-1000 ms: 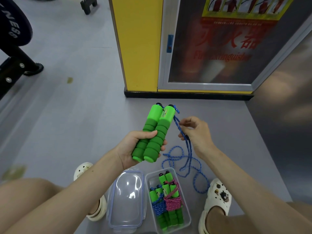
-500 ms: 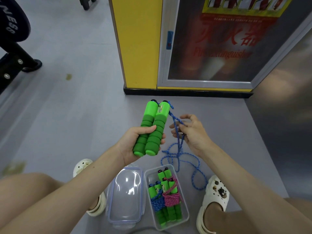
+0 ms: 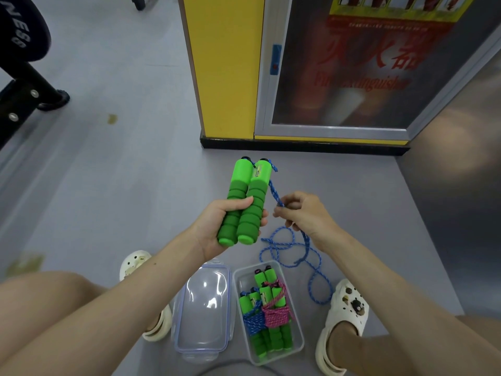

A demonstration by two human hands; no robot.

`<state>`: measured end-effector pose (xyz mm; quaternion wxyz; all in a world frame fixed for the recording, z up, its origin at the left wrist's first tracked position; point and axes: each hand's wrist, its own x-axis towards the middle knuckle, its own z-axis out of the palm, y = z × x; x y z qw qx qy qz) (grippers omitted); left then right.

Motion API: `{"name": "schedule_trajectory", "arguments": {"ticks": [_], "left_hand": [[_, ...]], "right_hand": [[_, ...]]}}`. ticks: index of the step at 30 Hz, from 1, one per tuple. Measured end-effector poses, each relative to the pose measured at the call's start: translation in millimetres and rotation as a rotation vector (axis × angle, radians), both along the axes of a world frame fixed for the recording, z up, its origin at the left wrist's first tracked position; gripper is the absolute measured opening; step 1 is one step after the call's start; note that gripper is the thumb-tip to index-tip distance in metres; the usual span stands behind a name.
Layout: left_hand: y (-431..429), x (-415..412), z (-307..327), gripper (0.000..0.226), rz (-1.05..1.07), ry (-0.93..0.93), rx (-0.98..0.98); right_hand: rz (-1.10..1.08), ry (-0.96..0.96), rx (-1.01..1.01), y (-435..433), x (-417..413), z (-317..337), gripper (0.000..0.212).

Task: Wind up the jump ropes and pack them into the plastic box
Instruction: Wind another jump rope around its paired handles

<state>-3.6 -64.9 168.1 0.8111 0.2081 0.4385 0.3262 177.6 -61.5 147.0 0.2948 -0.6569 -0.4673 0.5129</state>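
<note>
A smooth grey floor (image 3: 113, 185) runs to a yellow pillar (image 3: 225, 66) and a glass-fronted cabinet (image 3: 352, 77); on it a clear rectangular plastic box (image 3: 296, 346) holds two wound ropes, its domed lid (image 3: 203, 308) alongside. The left hand (image 3: 217, 232) is clamped round two ribbed green foam handles (image 3: 244, 202), held upright together. The right hand (image 3: 303, 213) pinches the braided blue rope (image 3: 295, 256), which trails in loose loops to the floor.

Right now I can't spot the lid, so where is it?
In the head view the lid lies on the floor, low centre, directly left of the plastic box.
</note>
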Motion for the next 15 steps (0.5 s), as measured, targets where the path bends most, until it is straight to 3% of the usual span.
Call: {"name": "schedule_trajectory", "arguments": {"ticks": [7, 10, 15], "left_hand": [[0, 7, -10, 0.018, -0.014, 0.204, 0.147], [0, 10, -17, 0.015, -0.02, 0.402, 0.243], [1, 13, -27, 0.02, -0.066, 0.806, 0.554]], "right_hand": [[0.006, 0.171, -0.066, -3, -9, 6, 0.013], [0.041, 0.133, -0.078, -5, -13, 8, 0.024], [0.098, 0.073, -0.059, -6, -13, 7, 0.021]]}}
